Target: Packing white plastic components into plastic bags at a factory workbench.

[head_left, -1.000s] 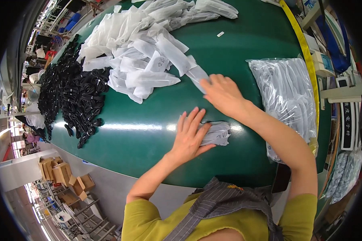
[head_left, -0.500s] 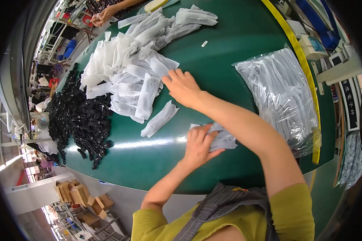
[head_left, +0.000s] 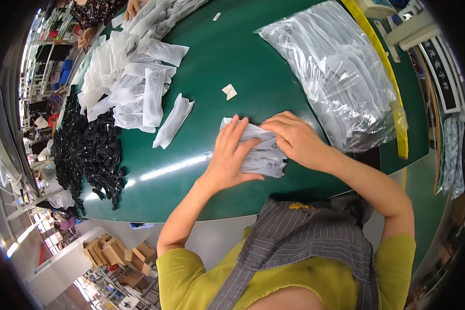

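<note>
A small stack of flat white plastic pouches (head_left: 263,155) lies on the green table (head_left: 232,57) right in front of me. My left hand (head_left: 231,155) rests flat on the stack's left side, fingers spread. My right hand (head_left: 293,138) presses on its top right edge, fingertips on the uppermost pouch. One loose white pouch (head_left: 172,120) lies alone to the left of my hands. Further left is a heap of white pouches (head_left: 132,77), and beyond it a pile of black parts (head_left: 85,150).
A big clear bag stuffed with white pouches (head_left: 336,72) lies at the right, beside a yellow strip (head_left: 382,67) along the table edge. A small paper tag (head_left: 229,91) lies above my hands. Another person's hands (head_left: 132,8) work at the far end. Cardboard boxes (head_left: 116,253) sit on the floor.
My right hand has come back from the white heap to the stack in front of me. One pouch stays lying alone left of my hands. The left hand kept holding the stack.
</note>
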Available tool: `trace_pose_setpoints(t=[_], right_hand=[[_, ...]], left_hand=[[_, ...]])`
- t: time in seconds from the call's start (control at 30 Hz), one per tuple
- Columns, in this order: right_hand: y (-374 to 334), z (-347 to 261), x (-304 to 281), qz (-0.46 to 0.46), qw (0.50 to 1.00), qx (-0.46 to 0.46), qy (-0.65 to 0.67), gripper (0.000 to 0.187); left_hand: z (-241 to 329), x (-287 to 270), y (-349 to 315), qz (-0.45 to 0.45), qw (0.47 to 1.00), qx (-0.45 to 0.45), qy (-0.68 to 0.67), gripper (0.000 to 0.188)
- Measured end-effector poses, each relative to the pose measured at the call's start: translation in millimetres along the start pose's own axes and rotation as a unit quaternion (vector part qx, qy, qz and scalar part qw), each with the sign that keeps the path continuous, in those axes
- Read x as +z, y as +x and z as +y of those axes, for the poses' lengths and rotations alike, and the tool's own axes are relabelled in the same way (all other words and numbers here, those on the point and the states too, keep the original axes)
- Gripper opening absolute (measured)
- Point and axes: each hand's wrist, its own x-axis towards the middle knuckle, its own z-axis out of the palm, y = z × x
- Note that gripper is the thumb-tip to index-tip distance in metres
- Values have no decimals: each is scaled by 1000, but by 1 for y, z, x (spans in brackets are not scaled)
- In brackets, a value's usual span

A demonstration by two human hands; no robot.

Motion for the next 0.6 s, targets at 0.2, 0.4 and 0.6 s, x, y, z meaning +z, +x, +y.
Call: trace_pose_setpoints(t=[0.2,0.4,0.6], right_hand=[[-49,-17,22,54,988,-75,-123,89],[-50,-20,32,76,977,-87,-180,91],[-71,-18,41,152,969,-64,-182,82]], left_hand=[[9,33,-5,121,983,-17,-134,95],[19,37,1,142,980,-65,-124,61],[40,52,15,226,915,-167,-290,65]])
